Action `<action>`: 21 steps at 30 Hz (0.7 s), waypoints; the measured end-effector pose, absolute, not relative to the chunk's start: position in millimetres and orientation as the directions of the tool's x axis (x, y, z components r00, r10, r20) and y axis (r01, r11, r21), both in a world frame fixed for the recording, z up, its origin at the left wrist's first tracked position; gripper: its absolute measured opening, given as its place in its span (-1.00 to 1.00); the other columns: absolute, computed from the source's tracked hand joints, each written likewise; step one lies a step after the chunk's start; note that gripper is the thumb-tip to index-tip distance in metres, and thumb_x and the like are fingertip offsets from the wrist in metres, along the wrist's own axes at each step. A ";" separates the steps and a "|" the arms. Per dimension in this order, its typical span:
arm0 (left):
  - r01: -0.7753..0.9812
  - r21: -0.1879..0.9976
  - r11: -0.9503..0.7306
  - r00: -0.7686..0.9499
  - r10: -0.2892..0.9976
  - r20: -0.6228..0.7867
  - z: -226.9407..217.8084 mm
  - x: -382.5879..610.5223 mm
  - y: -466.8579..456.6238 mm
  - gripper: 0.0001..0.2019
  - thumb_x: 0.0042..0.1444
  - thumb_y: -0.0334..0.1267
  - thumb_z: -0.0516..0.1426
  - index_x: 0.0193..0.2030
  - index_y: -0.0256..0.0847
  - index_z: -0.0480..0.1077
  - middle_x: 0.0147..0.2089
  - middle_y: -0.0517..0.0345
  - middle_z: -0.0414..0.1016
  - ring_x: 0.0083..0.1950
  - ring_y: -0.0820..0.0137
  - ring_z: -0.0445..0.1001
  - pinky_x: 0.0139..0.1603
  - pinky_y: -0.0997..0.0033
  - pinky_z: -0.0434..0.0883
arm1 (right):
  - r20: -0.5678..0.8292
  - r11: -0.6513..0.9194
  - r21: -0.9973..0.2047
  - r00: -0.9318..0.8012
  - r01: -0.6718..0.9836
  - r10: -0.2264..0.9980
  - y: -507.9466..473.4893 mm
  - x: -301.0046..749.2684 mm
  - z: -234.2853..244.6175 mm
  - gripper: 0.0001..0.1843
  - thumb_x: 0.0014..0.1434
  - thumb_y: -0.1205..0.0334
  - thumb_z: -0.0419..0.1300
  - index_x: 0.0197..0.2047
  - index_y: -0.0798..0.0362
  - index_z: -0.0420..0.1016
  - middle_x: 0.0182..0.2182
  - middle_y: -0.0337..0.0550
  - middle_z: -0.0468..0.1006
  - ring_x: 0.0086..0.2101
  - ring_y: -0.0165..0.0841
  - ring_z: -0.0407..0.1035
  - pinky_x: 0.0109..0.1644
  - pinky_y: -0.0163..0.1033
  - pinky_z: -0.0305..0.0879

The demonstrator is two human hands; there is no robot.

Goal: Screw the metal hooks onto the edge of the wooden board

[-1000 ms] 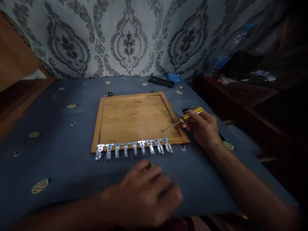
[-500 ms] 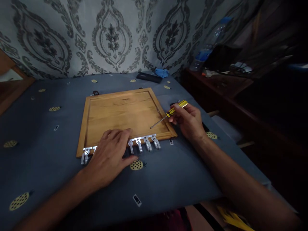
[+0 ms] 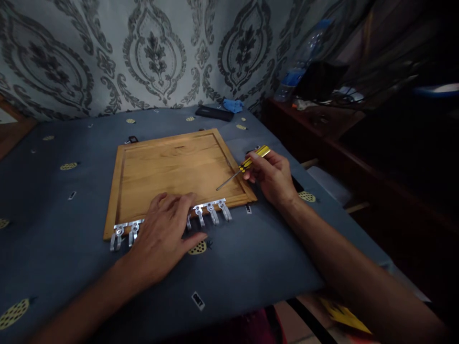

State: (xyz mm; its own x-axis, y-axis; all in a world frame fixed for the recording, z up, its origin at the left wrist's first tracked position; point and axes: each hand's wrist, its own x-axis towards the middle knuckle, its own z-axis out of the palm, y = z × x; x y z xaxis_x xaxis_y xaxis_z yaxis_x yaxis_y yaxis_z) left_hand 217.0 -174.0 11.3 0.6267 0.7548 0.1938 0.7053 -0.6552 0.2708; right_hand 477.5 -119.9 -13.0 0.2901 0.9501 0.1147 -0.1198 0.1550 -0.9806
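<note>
A framed wooden panel [image 3: 175,162] lies flat on the cloth-covered table. Along its near edge runs a metal hook rail [image 3: 211,209] with several hooks hanging past the edge; its middle is hidden under my left hand [image 3: 167,229]. That hand rests palm down over rail and panel, fingers stretched and thumb apart. In my right hand [image 3: 274,177], a screwdriver [image 3: 253,160] with a yellow and black handle is gripped between thumb and fingers. Its shaft slants down to the left, and the tip hovers over or touches the panel near the rail's right end; I cannot tell which.
Behind the panel lie a long black case [image 3: 214,113] and a crumpled blue cloth [image 3: 233,105]. A dark wooden cabinet [image 3: 304,119] stands to the right, bearing a plastic bottle [image 3: 292,79] and cables. A patterned curtain or wall covering [image 3: 158,57] rises at the back.
The view has shifted slightly, so the table things appear further left. My left hand sits a little further right along the rail, uncovering another hook at left. The screwdriver keeps its pose.
</note>
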 end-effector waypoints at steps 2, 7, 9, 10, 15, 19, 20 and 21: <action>0.708 0.275 -0.650 0.626 0.758 0.183 11.3 218.3 -173.8 -0.46 0.09 -0.18 0.32 0.12 -0.19 0.17 0.01 -0.03 0.51 0.08 0.07 0.44 0.18 -0.09 0.28 | 0.113 0.154 -0.980 0.288 -0.124 0.951 -120.0 477.4 -12.7 -0.65 -0.12 -0.05 0.46 -0.44 0.00 0.49 -0.57 -0.28 0.49 -0.65 -0.46 0.33 -0.65 -0.35 0.10; 0.710 0.287 -0.643 0.614 0.765 0.193 9.3 220.7 -173.5 -0.48 0.15 -0.19 0.27 0.16 -0.19 0.15 0.01 -0.04 0.51 0.07 0.08 0.43 0.16 -0.07 0.30 | 0.120 0.161 -0.979 0.287 -0.124 0.950 -120.4 477.5 -12.2 -0.66 -0.12 -0.04 0.45 -0.44 0.00 0.49 -0.59 -0.30 0.46 -0.65 -0.46 0.34 -0.65 -0.35 0.10; 0.715 0.293 -0.635 0.605 0.772 0.195 9.0 221.6 -173.4 -0.51 0.17 -0.20 0.25 0.15 -0.19 0.15 0.00 -0.03 0.51 0.07 0.06 0.42 0.14 -0.06 0.31 | 0.123 0.163 -0.979 0.284 -0.122 0.951 -120.6 477.4 -12.2 -0.67 -0.10 -0.03 0.44 -0.43 0.00 0.49 -0.59 -0.30 0.46 -0.65 -0.47 0.34 -0.64 -0.35 0.10; 0.715 0.297 -0.633 0.604 0.773 0.194 9.0 222.0 -173.5 -0.52 0.17 -0.20 0.25 0.15 -0.18 0.15 0.00 -0.02 0.51 0.08 0.06 0.41 0.13 -0.06 0.32 | 0.126 0.166 -0.979 0.282 -0.121 0.951 -120.7 477.4 -12.4 -0.67 -0.10 -0.03 0.44 -0.43 0.00 0.48 -0.60 -0.30 0.46 -0.65 -0.47 0.34 -0.64 -0.36 0.11; 0.717 0.316 -0.621 0.591 0.782 0.197 8.1 223.2 -173.9 -0.51 0.16 -0.22 0.26 0.14 -0.16 0.14 0.00 -0.01 0.51 0.06 0.06 0.41 0.08 -0.04 0.34 | 0.140 0.178 -0.977 0.278 -0.120 0.950 -120.8 477.2 -13.1 -0.69 -0.07 -0.01 0.42 -0.43 0.00 0.47 -0.59 -0.30 0.47 -0.65 -0.48 0.34 -0.64 -0.36 0.10; 0.716 0.350 -0.604 0.573 0.795 0.198 6.5 223.4 -174.6 -0.50 0.14 -0.24 0.28 0.13 -0.13 0.13 -0.02 0.02 0.50 0.05 0.08 0.41 0.05 -0.02 0.36 | 0.141 0.179 -0.977 0.276 -0.116 0.951 -121.0 477.3 -12.7 -0.70 -0.05 0.01 0.41 -0.43 0.00 0.46 -0.59 -0.31 0.46 -0.65 -0.48 0.33 -0.65 -0.36 0.10; 0.714 0.353 -0.605 0.572 0.794 0.204 6.2 223.5 -174.7 -0.50 0.13 -0.24 0.28 0.12 -0.13 0.13 -0.02 0.03 0.50 0.05 0.08 0.42 0.05 -0.01 0.36 | 0.142 0.180 -0.977 0.277 -0.115 0.950 -121.1 477.4 -12.6 -0.70 -0.05 0.01 0.41 -0.43 0.00 0.46 -0.59 -0.31 0.46 -0.65 -0.49 0.33 -0.65 -0.36 0.11; 0.712 0.354 -0.607 0.571 0.793 0.211 6.0 223.6 -174.6 -0.49 0.12 -0.25 0.29 0.12 -0.13 0.14 -0.02 0.03 0.50 0.04 0.08 0.42 0.04 -0.01 0.37 | 0.143 0.180 -0.977 0.276 -0.114 0.950 -121.1 477.5 -12.6 -0.70 -0.05 0.01 0.41 -0.42 0.00 0.46 -0.59 -0.31 0.46 -0.65 -0.48 0.33 -0.65 -0.36 0.11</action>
